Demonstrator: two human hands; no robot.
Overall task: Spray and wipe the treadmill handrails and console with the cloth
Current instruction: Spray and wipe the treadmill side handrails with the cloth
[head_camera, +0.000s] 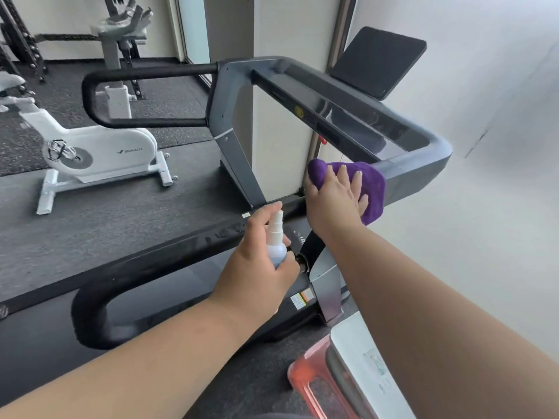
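Note:
The grey treadmill console (348,116) stretches from upper middle to the right, with a dark tablet holder (378,60) above it. My right hand (335,201) presses a purple cloth (373,189) flat against the console's near right end, fingers spread over it. My left hand (260,255) grips a small white spray bottle (276,240), nozzle up, below and left of the cloth. The near black handrail (99,313) loops at lower left; the far handrail (99,98) loops at upper left.
The treadmill belt (106,225) runs across the middle. A white exercise bike (96,155) stands on the dark floor mat at left, a weight rack (18,40) behind it. A red stool (311,385) and a white box (366,367) sit at lower right, near a white wall (499,176).

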